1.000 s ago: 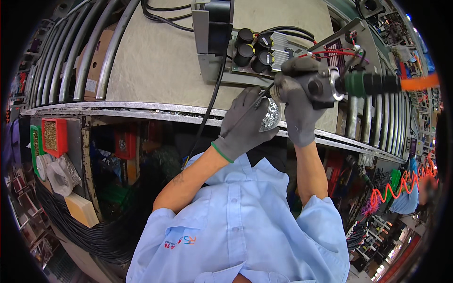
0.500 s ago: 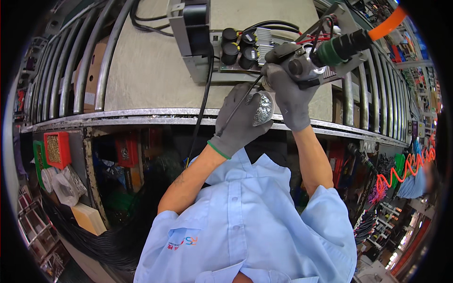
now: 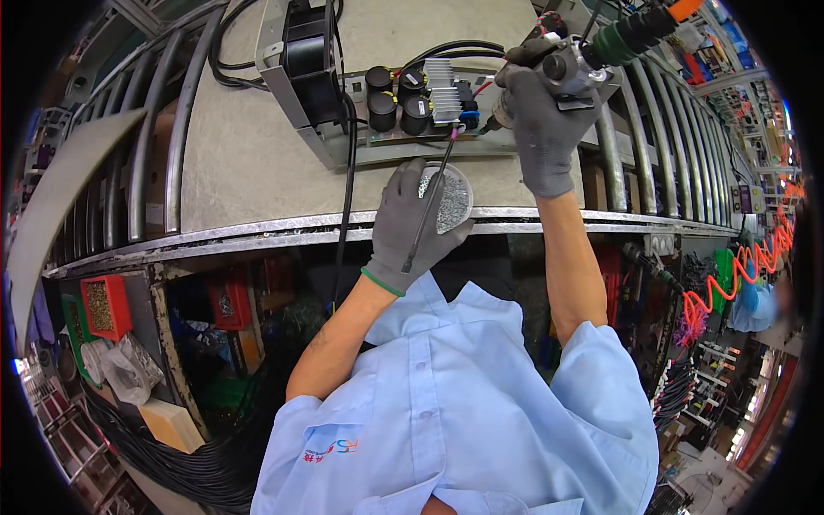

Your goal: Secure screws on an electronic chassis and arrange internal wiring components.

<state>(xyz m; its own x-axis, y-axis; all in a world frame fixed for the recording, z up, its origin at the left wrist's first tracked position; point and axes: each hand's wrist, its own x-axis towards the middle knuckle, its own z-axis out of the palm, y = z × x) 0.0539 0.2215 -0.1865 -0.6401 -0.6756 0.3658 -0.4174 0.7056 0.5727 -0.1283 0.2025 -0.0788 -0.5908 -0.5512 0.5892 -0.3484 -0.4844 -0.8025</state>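
Observation:
My left hand (image 3: pixel 396 225), in a grey glove, is closed around a round cup (image 3: pixel 469 193) filled with small silvery metal fasteners (image 3: pixel 453 206). A long thin dark rod (image 3: pixel 422 221) lies across that hand and the cup, its pinkish end at the near edge of a circuit board. My right hand (image 3: pixel 554 129), gloved too, grips a power tool (image 3: pixel 571 69) with a green and black section and an orange hose. The tool's dark tip (image 3: pixel 491 126) points left at the board's right end. Several black capacitors (image 3: pixel 382 112) and silver heat sinks (image 3: pixel 445 103) stand on the board.
A black fan unit (image 3: pixel 311 69) in a metal frame stands left of the board, with a black cable hanging over the bench edge (image 3: pixel 283 228). Metal rollers (image 3: pixel 178 129) flank the worktop. A pale curved panel (image 3: pixel 64 197) stands far left. Below are red bins (image 3: pixel 105 307).
My right hand and the tool have moved right and up, away from my left hand. The rod's pinkish end now shows at the board. A pale panel has appeared at far left.

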